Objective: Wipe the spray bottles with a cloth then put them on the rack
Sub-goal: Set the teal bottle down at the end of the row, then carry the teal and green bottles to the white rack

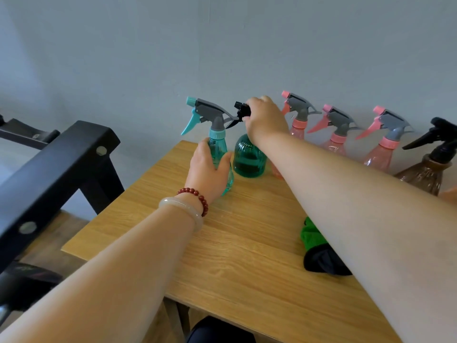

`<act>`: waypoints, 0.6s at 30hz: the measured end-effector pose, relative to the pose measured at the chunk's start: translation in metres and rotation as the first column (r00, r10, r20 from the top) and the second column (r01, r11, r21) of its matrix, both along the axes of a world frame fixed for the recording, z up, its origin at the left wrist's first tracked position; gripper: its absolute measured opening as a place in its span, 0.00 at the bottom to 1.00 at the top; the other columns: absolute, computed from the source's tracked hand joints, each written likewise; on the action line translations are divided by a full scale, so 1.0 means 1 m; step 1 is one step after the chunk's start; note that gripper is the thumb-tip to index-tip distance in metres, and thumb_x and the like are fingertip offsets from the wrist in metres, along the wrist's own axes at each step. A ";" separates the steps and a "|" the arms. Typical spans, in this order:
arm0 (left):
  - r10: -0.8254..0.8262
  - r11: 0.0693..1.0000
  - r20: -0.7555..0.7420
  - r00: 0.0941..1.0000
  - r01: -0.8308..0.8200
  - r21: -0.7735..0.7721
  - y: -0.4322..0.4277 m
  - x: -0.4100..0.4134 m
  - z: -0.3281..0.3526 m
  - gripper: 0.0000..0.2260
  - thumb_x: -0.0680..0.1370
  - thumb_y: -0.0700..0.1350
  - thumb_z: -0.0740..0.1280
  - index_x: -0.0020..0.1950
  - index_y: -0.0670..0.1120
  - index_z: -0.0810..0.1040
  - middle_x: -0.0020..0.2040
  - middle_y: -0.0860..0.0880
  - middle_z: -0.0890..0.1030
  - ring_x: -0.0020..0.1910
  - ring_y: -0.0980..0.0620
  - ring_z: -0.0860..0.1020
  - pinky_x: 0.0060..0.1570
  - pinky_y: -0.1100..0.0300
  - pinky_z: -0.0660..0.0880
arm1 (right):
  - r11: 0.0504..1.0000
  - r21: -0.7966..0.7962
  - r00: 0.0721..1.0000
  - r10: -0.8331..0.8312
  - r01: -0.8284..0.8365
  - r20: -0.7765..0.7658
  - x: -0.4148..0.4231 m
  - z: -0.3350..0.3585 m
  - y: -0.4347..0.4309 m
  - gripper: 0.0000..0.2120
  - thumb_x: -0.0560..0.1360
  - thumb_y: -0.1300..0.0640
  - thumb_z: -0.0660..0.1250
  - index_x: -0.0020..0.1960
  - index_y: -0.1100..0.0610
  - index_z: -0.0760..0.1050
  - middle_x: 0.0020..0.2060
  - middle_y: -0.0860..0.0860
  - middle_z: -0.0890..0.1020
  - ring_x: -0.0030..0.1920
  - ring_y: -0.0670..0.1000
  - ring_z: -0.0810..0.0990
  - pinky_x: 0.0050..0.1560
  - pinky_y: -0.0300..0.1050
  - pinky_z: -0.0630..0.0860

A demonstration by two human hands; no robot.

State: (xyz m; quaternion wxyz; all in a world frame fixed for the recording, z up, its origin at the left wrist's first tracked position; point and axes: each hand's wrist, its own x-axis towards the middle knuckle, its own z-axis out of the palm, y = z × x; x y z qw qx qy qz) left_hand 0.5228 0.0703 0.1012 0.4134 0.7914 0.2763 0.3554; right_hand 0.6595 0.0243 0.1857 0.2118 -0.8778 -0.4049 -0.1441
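Note:
Spray bottles stand in a row along the wall on a wooden table (222, 256). My left hand (206, 169) wraps around the body of a teal bottle (217, 147) with a grey and teal trigger head. My right hand (265, 117) grips the black trigger head of a round dark green bottle (248, 159) beside it. Three pink bottles (336, 137) stand further right, then a brown bottle (425, 174) with a black head. A green and black cloth (319, 251) lies on the table, partly hidden under my right forearm.
A black metal rack (57, 164) stands to the left of the table, its top bar level with the table's left edge. A grey wall runs right behind the bottles. Part of a dark object shows at the bottom left.

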 end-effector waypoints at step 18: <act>0.010 1.000 -0.010 1.000 -0.010 0.010 -0.014 -0.055 0.001 0.30 0.79 0.53 0.68 0.77 0.50 0.60 0.62 0.54 0.74 0.57 0.54 0.75 0.53 0.60 0.71 | 0.908 0.361 0.945 0.285 -0.213 -0.160 -0.057 -0.010 -0.067 0.14 0.80 0.59 0.66 0.65 0.58 0.77 0.58 0.53 0.82 0.57 0.50 0.78 0.50 0.34 0.68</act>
